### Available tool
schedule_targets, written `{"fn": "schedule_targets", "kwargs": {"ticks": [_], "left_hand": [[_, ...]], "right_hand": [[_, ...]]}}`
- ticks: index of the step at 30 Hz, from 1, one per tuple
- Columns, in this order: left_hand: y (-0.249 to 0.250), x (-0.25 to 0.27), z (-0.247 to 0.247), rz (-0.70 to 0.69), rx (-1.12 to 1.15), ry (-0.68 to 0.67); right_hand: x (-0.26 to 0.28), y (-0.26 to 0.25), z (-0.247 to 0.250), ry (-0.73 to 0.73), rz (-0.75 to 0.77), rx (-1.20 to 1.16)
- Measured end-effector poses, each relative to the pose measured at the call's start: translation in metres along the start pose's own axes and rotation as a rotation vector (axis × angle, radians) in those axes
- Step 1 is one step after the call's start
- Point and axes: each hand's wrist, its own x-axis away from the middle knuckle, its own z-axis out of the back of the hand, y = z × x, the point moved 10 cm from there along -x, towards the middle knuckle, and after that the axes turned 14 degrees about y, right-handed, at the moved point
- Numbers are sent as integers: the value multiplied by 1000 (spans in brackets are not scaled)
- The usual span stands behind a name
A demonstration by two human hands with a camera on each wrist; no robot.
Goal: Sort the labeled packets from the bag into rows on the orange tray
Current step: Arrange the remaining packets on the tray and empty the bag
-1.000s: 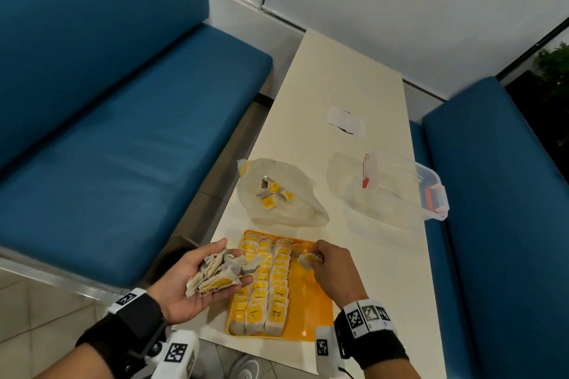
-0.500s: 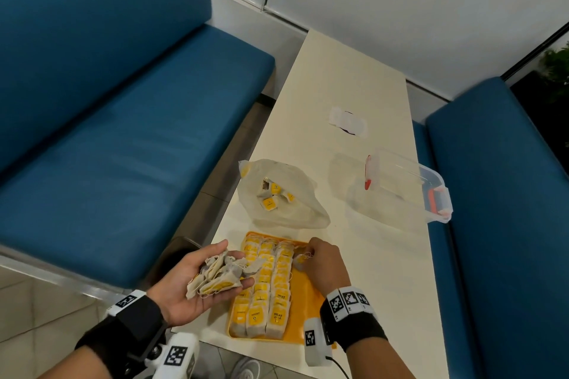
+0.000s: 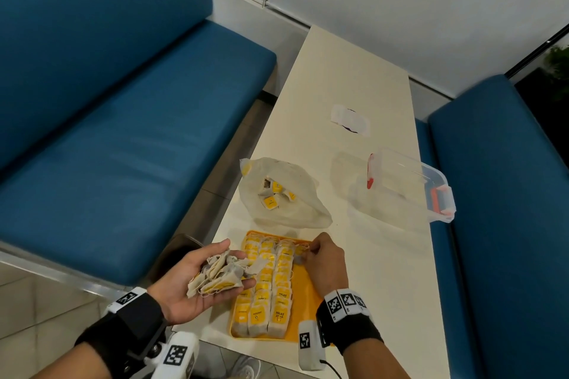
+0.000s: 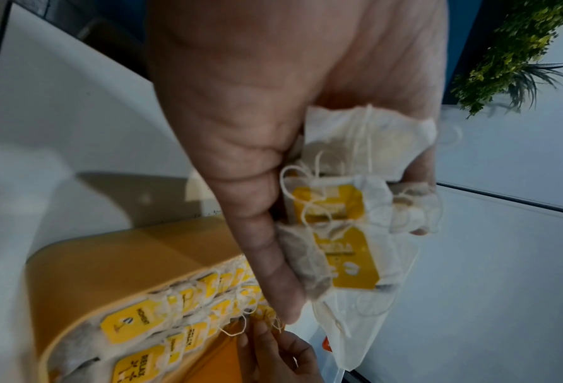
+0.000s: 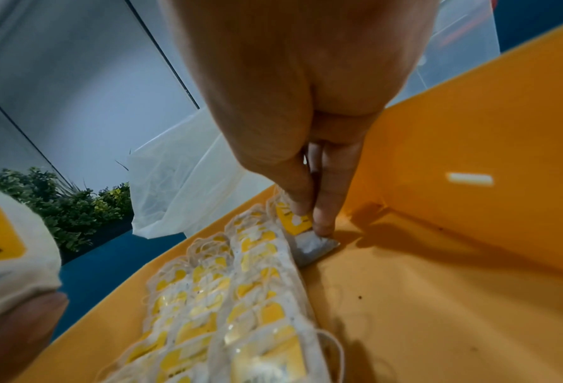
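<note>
- Three rows of packets (image 3: 267, 283), yellow labels up, lie along the left part of the orange tray (image 3: 304, 314); the tray sits at the near end of the counter (image 3: 354, 77).
- One packet (image 5: 309, 246), right grip: the right hand (image 3: 324, 261) pinches it between thumb and fingertips (image 5: 324, 222) at the far end of the rightmost row, its lower edge touching the tray floor.
- One loose bunch of packets (image 3: 220, 275), left grip: the left hand (image 3: 187, 283) lies palm up just left of the tray, fingers and thumb curled round the bunch; strings hang loose.
- One translucent bag (image 3: 286, 194), just beyond the tray's far edge, lying open on the counter with a few yellow-labelled packets inside.
- One clear plastic box (image 3: 409, 191) with red clips, on the counter's right side, apart from the bag.
- One white slip (image 3: 350, 117), farther along the counter.
- Two blue benches (image 3: 123, 138), one on each side of the counter.
</note>
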Motion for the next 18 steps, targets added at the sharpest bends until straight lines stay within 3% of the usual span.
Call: {"fn": "schedule_targets", "kwargs": {"ticks": [10,15,18], "left_hand": [[2,0,-1,2,-17,-10],[3,1,-9,17,6,-21],[3,-1,-18,33,9,-64]], "right_hand": [[5,7,2,1,-124,-146],[6,0,29,69,-37,-60],[20,-19,26,-66,29,-230]]}}
